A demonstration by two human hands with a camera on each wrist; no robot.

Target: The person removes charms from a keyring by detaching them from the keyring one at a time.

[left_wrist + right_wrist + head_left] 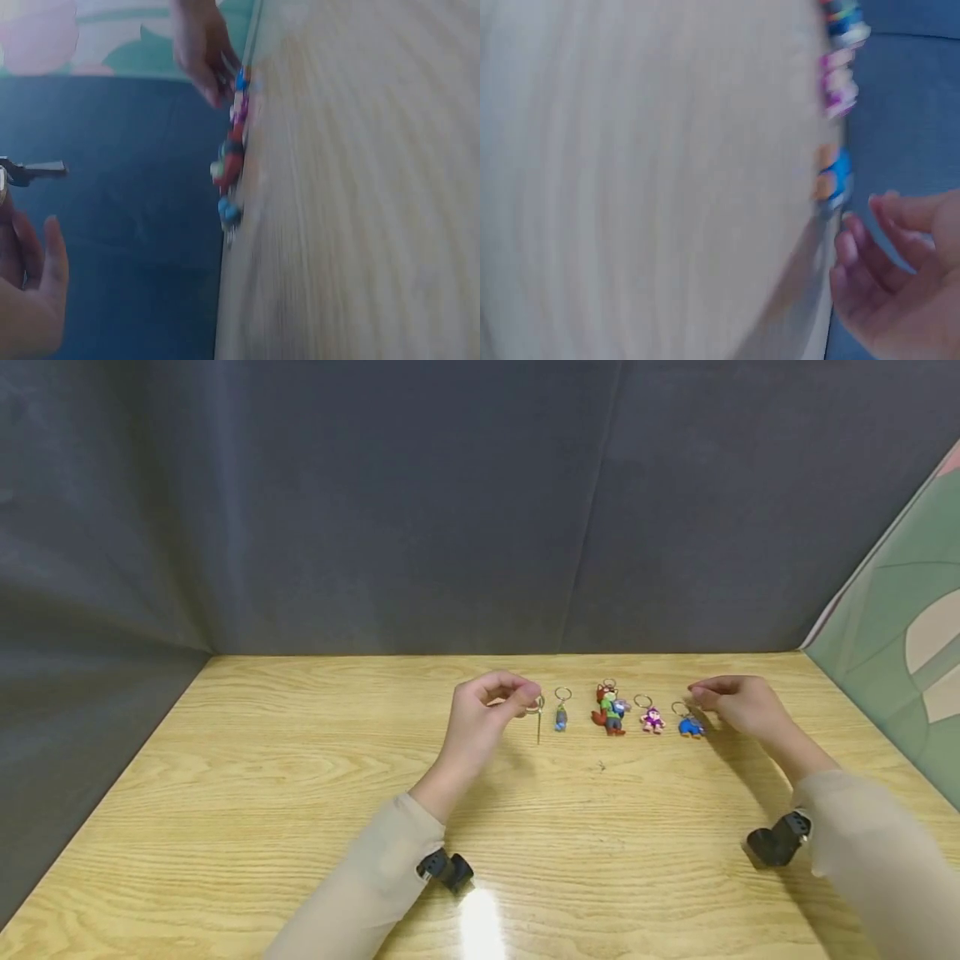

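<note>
My left hand [525, 700] hovers over the wooden table [300, 793] and pinches a metal ring with a key [537, 727] hanging down from it; the key [36, 171] also shows in the left wrist view. To its right a row of keychains lies on the table: a small blue-grey one [561, 717], a fox figure [609, 708], a purple figure [652, 719] and a blue figure [690, 726]. My right hand [699, 695] hovers just right of the blue figure [832, 176], fingers loosely curled and holding nothing.
A dark cloth backdrop [375, 510] closes the back and left of the table. A green patterned panel [900, 635] stands along the right edge. Black wrist cameras [447, 868] sit under both sleeves.
</note>
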